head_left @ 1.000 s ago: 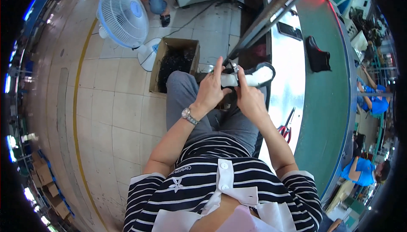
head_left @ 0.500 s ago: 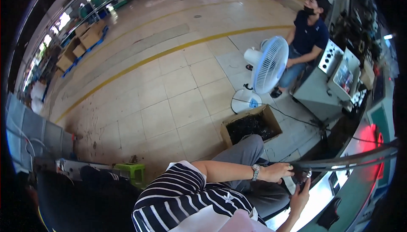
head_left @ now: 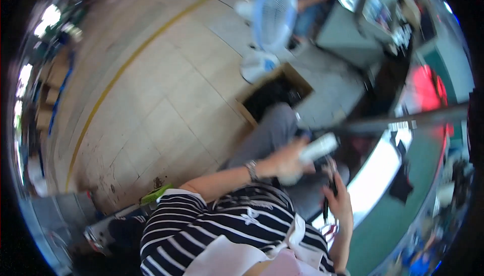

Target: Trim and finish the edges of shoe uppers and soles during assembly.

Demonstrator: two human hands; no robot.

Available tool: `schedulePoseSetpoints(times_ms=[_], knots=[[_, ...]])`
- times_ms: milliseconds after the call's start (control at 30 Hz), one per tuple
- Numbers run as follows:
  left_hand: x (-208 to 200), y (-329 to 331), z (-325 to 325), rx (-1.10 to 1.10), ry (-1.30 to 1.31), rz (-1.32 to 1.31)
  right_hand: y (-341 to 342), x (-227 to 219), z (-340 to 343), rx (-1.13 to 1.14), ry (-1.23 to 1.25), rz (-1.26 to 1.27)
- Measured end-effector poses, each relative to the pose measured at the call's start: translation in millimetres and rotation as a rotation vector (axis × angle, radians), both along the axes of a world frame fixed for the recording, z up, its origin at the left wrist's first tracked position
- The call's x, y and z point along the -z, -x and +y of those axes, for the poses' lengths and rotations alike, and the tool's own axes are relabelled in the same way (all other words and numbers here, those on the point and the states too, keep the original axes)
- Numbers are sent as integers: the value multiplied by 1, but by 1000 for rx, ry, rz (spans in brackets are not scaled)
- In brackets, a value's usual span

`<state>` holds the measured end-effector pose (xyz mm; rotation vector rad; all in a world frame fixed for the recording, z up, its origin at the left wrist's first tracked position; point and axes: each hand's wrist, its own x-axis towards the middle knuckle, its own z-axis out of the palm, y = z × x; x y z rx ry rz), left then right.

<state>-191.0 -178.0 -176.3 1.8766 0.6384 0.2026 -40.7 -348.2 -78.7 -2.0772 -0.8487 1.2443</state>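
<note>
The left hand point(head_left: 285, 162) is closed around a white tube point(head_left: 318, 148), holding it up over the lap, near the green table point(head_left: 403, 210) on the right. The right hand point(head_left: 340, 200) grips a thin dark tool point(head_left: 327, 198) just below the tube. The two are apart, so the work on the tube looks unfinished; the picture is blurry.

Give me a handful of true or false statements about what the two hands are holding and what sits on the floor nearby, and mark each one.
1. The left hand grips a white cylindrical object. True.
2. The right hand is empty. False: it holds a dark slim tool, too blurred to identify.
3. A wristwatch sits on the left wrist. True.
4. The cardboard box stands on the green workbench. False: it is on the tiled floor.
5. A white fan stands beyond the box. True.
</note>
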Motion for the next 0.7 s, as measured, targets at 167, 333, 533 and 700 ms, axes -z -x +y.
schedulePoseSetpoints(times_ms=[167,333,533,700], knots=[[-6,10,44,-136,-265,-110,4,3,16,-232,-55,-247],[0,18,19,-76,-3,-93,9,-28,39,-372,134,-200],[6,24,-4,-12,-171,-177,21,-38,56,-680,273,-430],[1,25,-10,52,-260,-34,22,-30,54,-668,283,-443]])
